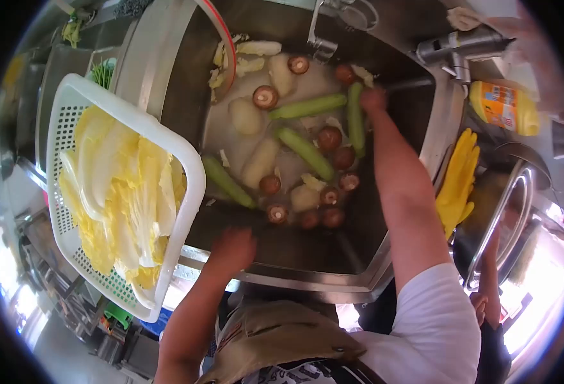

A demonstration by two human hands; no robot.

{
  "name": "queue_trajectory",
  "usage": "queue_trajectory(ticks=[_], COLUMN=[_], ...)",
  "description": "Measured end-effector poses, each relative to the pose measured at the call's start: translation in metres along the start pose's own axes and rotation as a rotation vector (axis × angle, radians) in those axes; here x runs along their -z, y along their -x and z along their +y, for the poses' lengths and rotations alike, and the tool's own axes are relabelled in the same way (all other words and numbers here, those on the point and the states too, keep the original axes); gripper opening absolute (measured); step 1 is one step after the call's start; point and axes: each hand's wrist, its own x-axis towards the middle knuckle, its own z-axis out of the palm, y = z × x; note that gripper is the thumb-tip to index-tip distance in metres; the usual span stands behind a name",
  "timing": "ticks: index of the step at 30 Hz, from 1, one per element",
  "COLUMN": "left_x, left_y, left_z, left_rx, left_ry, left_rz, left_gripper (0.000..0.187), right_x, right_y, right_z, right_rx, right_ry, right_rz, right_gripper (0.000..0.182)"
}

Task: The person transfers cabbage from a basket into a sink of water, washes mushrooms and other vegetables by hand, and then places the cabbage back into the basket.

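A steel sink (195, 57) holds cloudy water with several vegetables in it. My right hand (373, 99) is at the sink's far right, its fingers bunched beside the upper end of a long peeled green gourd (355, 121). A pale leaf scrap (362, 75) lies just past the fingers; what they hold, if anything, is hidden. My left hand (234, 248) hovers over the near left edge of the sink, its fingers blurred. Among other green gourds (307, 153) float brown mushrooms (266, 97) and pale peeled potatoes (245, 116).
A white plastic basket (195, 192) of yellow cabbage leaves (128, 185) stands left of the sink. A faucet (320, 45) and a red-edged hose (227, 51) reach in from the back. At right are yellow gloves (458, 182), a yellow bottle (505, 107) and another person's hand (480, 306).
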Motion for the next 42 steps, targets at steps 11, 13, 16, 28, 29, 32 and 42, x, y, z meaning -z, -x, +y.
queue_trajectory(ticks=[11, 13, 16, 28, 29, 32, 42], left_x=[-0.061, -0.08, -0.107, -0.025, -0.029, -0.015, -0.103], left_y=[-0.152, -0.174, -0.18, -0.151, -0.157, -0.156, -0.191], left_z=[0.087, 0.099, 0.1, 0.006, 0.003, 0.001, 0.025], left_rx=[-0.352, -0.401, -0.498, 0.066, 0.071, 0.204, -0.088], left_ry=[-0.036, -0.09, -0.139, 0.422, 0.425, 0.412, 0.295], left_rz=[0.248, 0.285, 0.346, 0.249, 0.291, 0.2, 0.016], left_gripper=[0.017, 0.018, 0.024, 0.036, 0.034, 0.03, 0.034], right_x=[-0.056, -0.04, -0.052, -0.038, -0.038, -0.036, -0.03], right_y=[0.031, 0.04, 0.026, 0.062, 0.056, 0.05, 0.278], right_z=[0.049, 0.04, 0.07, 0.02, 0.028, 0.046, -0.042], right_rx=[0.124, 0.467, 0.502, 0.312, 0.376, 0.358, 0.414], right_ry=[0.283, 0.571, 0.674, 0.403, 0.473, 0.375, -0.114], right_rz=[-0.119, -0.143, -0.139, -0.197, -0.192, -0.09, -0.62], right_gripper=[0.027, 0.024, 0.025, 0.026, 0.025, 0.027, 0.027])
